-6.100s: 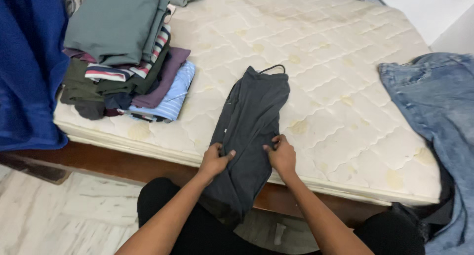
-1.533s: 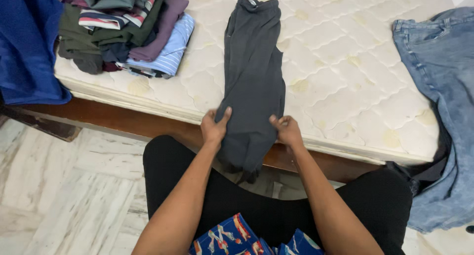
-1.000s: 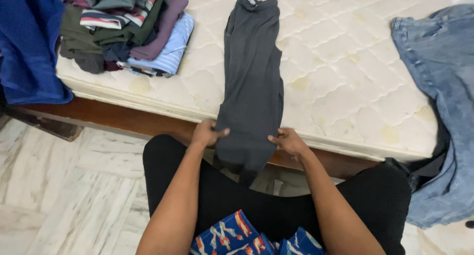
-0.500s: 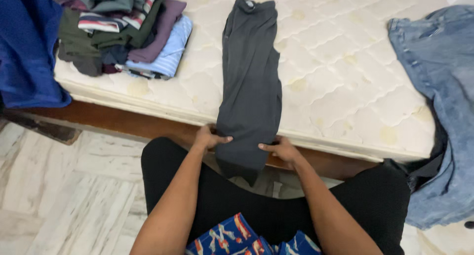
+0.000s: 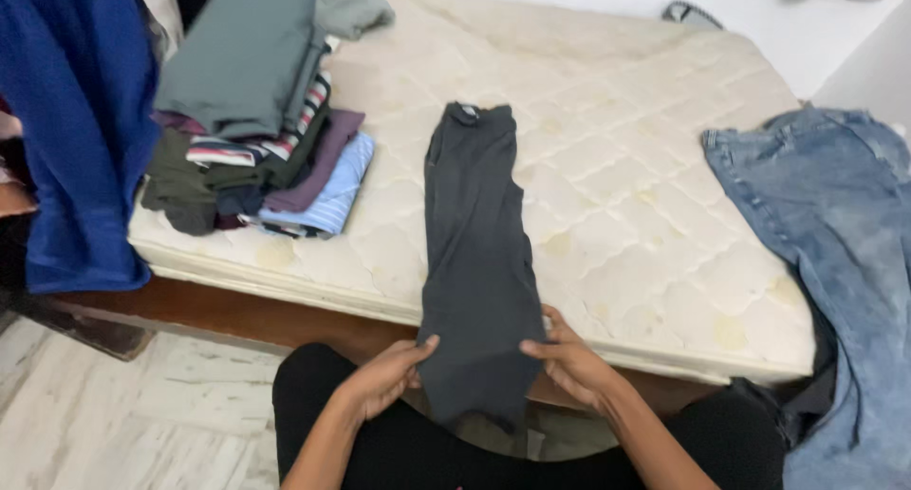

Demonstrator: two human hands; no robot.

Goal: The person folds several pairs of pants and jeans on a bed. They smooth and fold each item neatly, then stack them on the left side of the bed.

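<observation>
Support: a bare quilted cream mattress (image 5: 617, 120) on a dark wooden bed frame (image 5: 237, 314).
Centre: dark grey trousers (image 5: 479, 253) laid lengthwise, lower end hanging over the near edge.
Left corner: a stack of folded clothes (image 5: 256, 139).
Right edge: blue jeans (image 5: 826, 224), draped off the side.
Below: pale marble floor (image 5: 123, 414).

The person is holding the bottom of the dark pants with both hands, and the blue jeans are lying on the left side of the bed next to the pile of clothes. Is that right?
Not quite. Both hands, left hand and right hand, do hold the bottom of the dark pants. But the jeans lie on the right side of the bed, far from the pile of clothes, which is on the left. The head view shows this.
</observation>
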